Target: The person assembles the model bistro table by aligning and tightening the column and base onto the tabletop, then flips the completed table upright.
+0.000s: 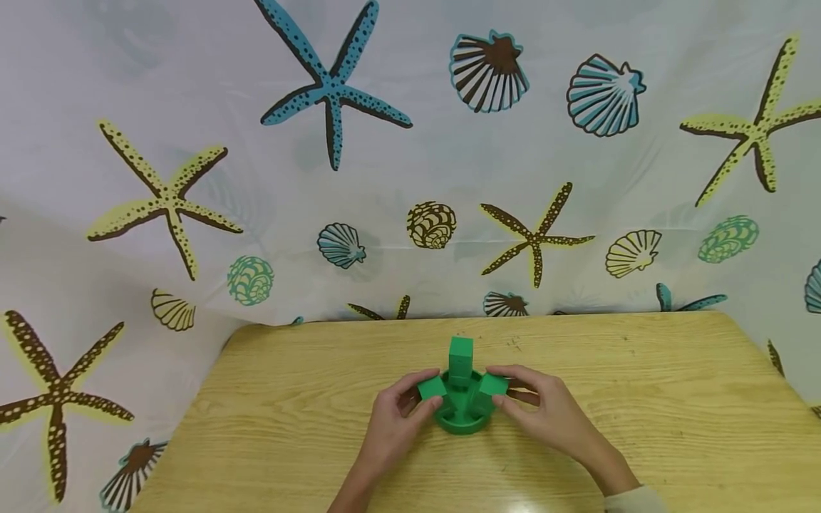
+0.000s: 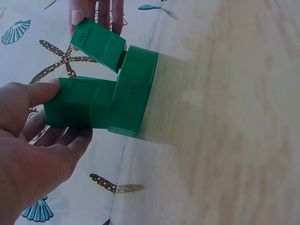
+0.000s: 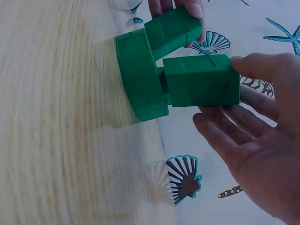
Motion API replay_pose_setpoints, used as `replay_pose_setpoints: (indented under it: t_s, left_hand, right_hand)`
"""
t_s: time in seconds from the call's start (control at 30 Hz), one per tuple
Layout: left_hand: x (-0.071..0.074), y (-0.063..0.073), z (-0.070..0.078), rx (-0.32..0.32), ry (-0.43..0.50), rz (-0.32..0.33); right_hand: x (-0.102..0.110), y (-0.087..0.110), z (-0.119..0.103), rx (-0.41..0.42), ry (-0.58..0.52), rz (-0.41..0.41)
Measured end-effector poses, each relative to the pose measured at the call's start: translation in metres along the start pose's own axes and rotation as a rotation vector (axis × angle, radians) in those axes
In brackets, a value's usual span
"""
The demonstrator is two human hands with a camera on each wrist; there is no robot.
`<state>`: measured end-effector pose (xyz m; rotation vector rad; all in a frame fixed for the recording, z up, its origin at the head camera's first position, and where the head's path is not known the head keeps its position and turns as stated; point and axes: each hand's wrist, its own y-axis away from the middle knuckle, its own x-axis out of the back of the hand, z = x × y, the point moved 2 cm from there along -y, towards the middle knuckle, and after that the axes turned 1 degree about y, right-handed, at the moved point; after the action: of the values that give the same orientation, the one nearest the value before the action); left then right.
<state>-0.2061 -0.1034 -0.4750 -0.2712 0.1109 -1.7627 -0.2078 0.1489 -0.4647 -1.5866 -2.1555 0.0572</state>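
Observation:
A round green base (image 1: 463, 427) with a raised rim sits on the wooden table. Three green rectangular blocks stand up from it. My left hand (image 1: 398, 420) pinches the left block (image 1: 432, 387) between thumb and fingers near its top. On the other side, my right hand (image 1: 545, 410) grips the right block (image 1: 493, 385) in the same manner. No hand touches the back block (image 1: 460, 356), which is upright. Small numbers mark the parts in the left wrist view, where the left block (image 2: 82, 103) meets the base (image 2: 136, 89). A narrow dark gap shows between the right block (image 3: 201, 82) and the base in the right wrist view.
The light wooden table (image 1: 295, 399) reaches back to a white cloth (image 1: 398, 164) printed with starfish and shells. This cloth hangs behind the table and along both sides. A pale sleeve (image 1: 635, 500) covers the right forearm.

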Motion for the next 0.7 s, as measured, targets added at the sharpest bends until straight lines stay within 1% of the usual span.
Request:
replay_pose_setpoints:
  t_s: [0.27,0.4,0.53,0.7]
  left_hand:
    - [-0.001,0.000,0.000,0.012,-0.007,0.006]
    - [0.000,0.001,-0.001,0.018,-0.009,0.008]
    - [0.001,0.001,-0.002,0.017,-0.009,0.011]
    - [0.000,0.000,-0.002,0.011,-0.013,0.012]
  right_hand:
    - [0.006,0.001,-0.004,-0.017,0.017,-0.057]
    - [0.010,0.002,-0.008,-0.005,0.018,-0.080]
    - [0.007,0.001,-0.010,0.029,0.016,-0.059]
    - [0.000,-0.001,-0.009,0.021,0.032,-0.030]
